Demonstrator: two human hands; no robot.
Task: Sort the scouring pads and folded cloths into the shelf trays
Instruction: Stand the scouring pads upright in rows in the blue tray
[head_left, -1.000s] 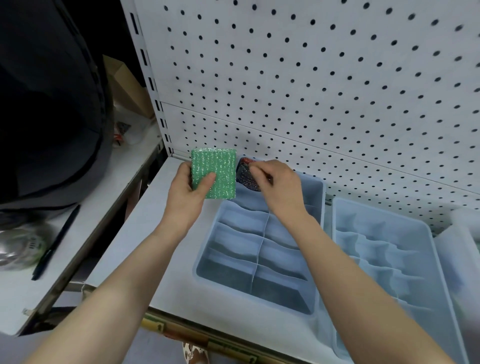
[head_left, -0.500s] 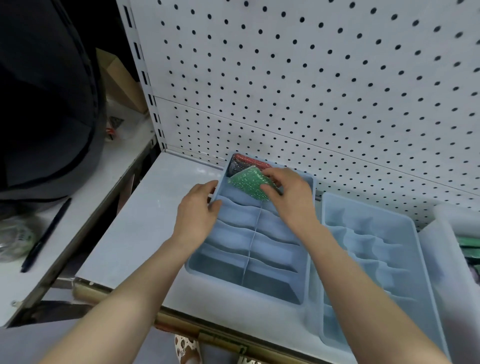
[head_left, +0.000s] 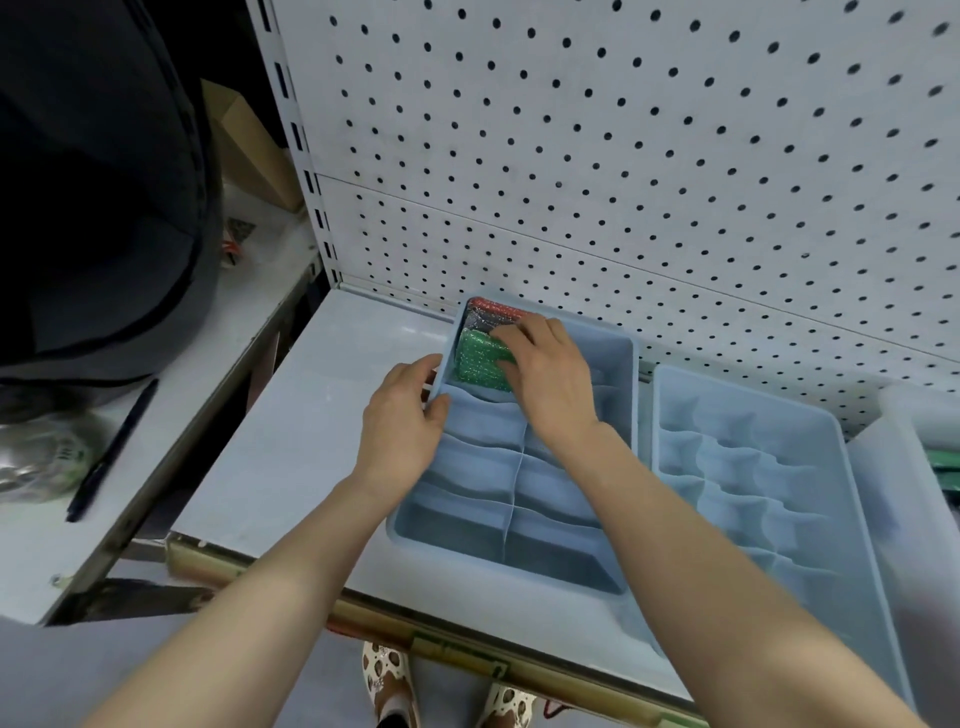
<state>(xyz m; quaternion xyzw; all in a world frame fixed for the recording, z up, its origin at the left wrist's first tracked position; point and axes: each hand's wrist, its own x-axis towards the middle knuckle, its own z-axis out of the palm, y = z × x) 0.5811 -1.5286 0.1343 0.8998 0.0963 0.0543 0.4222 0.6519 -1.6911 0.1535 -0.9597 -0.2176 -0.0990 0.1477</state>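
A blue divided tray (head_left: 631, 415) lies on the white shelf (head_left: 291, 447) against the pegboard. In its far left compartment a green scouring pad (head_left: 474, 362) lies tilted, in front of a dark silvery pad (head_left: 474, 323) and a red pad (head_left: 500, 310). My right hand (head_left: 551, 382) reaches in from the right and grips the green pad's right edge, fingers over the top of it. My left hand (head_left: 402, 423) pinches the tray's left wall, thumb inside and fingers outside.
A second blue divided tray (head_left: 670, 376) sits just to the right, then a white bin (head_left: 883, 467) holding green items (head_left: 946, 467). A black pen (head_left: 111, 452) lies on the lower side table at left. The shelf's front edge (head_left: 467, 647) is close to me.
The green pad passed from my left hand to my right and went down into the far left compartment. My left hand moved onto the tray's left wall.
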